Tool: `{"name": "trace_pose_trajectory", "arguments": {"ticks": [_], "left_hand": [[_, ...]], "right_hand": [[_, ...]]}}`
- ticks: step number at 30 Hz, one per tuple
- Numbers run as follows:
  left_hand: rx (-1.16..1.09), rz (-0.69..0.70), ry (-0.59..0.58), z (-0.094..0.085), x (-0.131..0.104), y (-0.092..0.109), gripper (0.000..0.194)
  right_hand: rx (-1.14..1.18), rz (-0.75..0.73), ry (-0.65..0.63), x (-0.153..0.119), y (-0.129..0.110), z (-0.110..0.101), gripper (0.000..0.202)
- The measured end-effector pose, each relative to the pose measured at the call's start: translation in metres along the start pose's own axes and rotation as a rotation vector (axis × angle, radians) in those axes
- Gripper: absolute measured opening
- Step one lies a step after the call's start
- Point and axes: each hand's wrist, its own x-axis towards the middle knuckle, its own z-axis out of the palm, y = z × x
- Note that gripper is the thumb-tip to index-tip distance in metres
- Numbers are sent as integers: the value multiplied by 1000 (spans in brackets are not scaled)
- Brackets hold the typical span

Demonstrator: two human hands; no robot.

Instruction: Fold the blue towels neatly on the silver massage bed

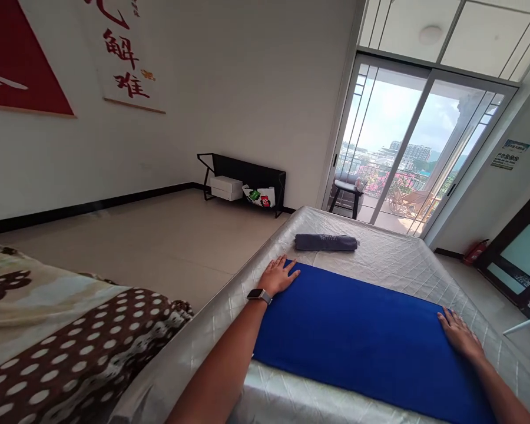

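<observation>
A flat blue cloth (pixel 362 335) is spread over a plastic-covered mattress (pixel 393 265). On the cloth's far left corner rests my left hand (pixel 277 275), palm down with fingers spread; a watch (pixel 259 295) is on that wrist. My right hand (pixel 461 334) lies flat along the right edge of the cloth, fingers stretched out. Neither hand grips anything. Beyond the cloth, a rolled dark grey bundle (pixel 325 242) with pale lettering lies on the mattress, apart from both hands.
At the left is a brown-and-cream blanket (pixel 92 341) with white dots. A black rack (pixel 247 168) by the far wall holds white boxes (pixel 226 187) and a patterned bag (pixel 259 196). Sliding glass doors (pixel 406 141) and a fire extinguisher (pixel 476 252) are at the right.
</observation>
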Motion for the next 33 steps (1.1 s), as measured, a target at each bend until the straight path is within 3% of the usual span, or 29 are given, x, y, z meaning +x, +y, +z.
{"name": "trace_pose_trajectory", "arguments": {"ticks": [4,6,9,12,15,18,20,23,26,29,33], "left_hand": [[2,8,45,0,3,-1,64],[13,30,104,-1,4,-2,62],[14,72,184,-3,6,2,58],[-7,135,203,-2,5,10,56],[-22,185,145,1,1,16,58],[-23,188,51,4,-2,16,62],[-26,180,13,5,-2,14,64],[-27,174,-7,3,-3,13,64],[-22,163,-16,2,-3,13,64],[-10,148,-27,3,-2,11,65],[-1,114,-20,6,1,6,68]], "right_hand": [[-116,66,48,-8,-8,-14,64],[-190,17,150,-18,-34,-24,61],[-204,-155,285,-41,-98,-34,57],[-104,-383,218,-72,-178,-35,53],[46,-609,116,-98,-251,-24,55],[140,-702,-24,-109,-296,-11,57],[171,-685,-85,-108,-308,-4,59],[177,-659,-104,-98,-299,-1,58],[143,-622,-104,-83,-266,-3,58],[86,-512,-84,-64,-213,-6,57],[-7,-347,-30,-34,-125,-8,57]]}}
